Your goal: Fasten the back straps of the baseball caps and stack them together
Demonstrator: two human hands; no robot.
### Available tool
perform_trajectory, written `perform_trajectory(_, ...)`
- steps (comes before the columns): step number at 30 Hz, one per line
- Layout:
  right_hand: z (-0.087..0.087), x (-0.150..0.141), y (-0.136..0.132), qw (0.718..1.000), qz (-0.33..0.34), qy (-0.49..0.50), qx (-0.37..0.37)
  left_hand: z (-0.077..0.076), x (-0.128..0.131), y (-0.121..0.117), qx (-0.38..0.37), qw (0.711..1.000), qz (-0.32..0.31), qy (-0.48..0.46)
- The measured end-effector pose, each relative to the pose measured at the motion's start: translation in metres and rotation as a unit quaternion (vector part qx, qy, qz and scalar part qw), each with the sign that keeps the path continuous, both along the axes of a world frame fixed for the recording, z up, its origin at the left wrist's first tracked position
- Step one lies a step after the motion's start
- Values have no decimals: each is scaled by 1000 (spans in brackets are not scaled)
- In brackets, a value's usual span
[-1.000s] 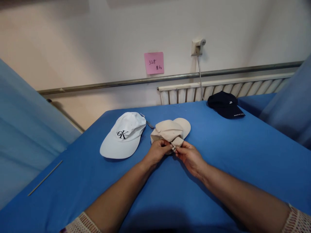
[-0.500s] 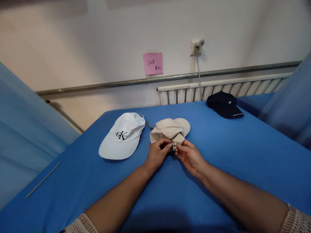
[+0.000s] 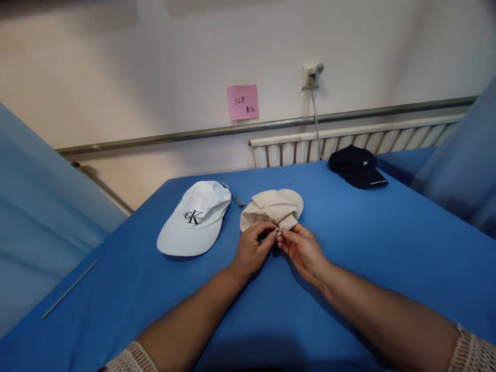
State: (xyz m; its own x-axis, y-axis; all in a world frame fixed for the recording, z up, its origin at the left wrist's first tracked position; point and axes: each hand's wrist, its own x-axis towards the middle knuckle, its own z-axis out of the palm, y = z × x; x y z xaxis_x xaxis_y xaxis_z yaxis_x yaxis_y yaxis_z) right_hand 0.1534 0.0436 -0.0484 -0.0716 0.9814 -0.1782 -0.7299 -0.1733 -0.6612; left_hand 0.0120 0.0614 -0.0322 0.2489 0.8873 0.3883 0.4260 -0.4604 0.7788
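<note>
A beige cap (image 3: 271, 206) lies in the middle of the blue-covered table, its brim pointing away to the far right. Both hands pinch its near edge, where the strap seems to be. My left hand (image 3: 251, 249) grips from the left, thumb and forefinger closed on the fabric. From the right, my right hand (image 3: 304, 252) holds the same edge between thumb and fingers, its fingertips nearly meeting the left ones. The small part between the fingertips is mostly hidden. Left of the hands sits a white cap (image 3: 197, 217) with black letters, its brim toward me and its strap end loose.
A dark navy cap (image 3: 357, 166) rests at the far right of the blue table (image 3: 372, 248). On the left lies a thin stick (image 3: 70, 289). Behind are a metal rail (image 3: 186, 135), a radiator (image 3: 349, 142) and a plugged-in cord (image 3: 315, 119). Blue curtains (image 3: 34, 217) hang at the sides.
The crumpled back of the beige cap has flattened and spread a little. Both hands keep their pinch at its near edge, with the fingertips slightly shifted.
</note>
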Motion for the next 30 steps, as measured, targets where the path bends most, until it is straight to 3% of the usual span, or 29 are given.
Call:
perform_trajectory(7,-1,0,0,1000,-14,-11,18,0,0,3,12,998,-9,55)
perform_trajectory(16,6,6,-2,999,-47,2,-4,-1,3,-4,59,990,-78,98)
perform_trajectory(22,6,-2,-6,992,-49,-102,48,7,-5,-1,104,991,-18,88)
perform_trajectory(25,1,-1,-4,956,-93,-233,149,13,-9,-2,86,993,13,84)
perform_trajectory(30,0,16,5,817,-141,-446,339,22,-9,-4,-7,998,20,55)
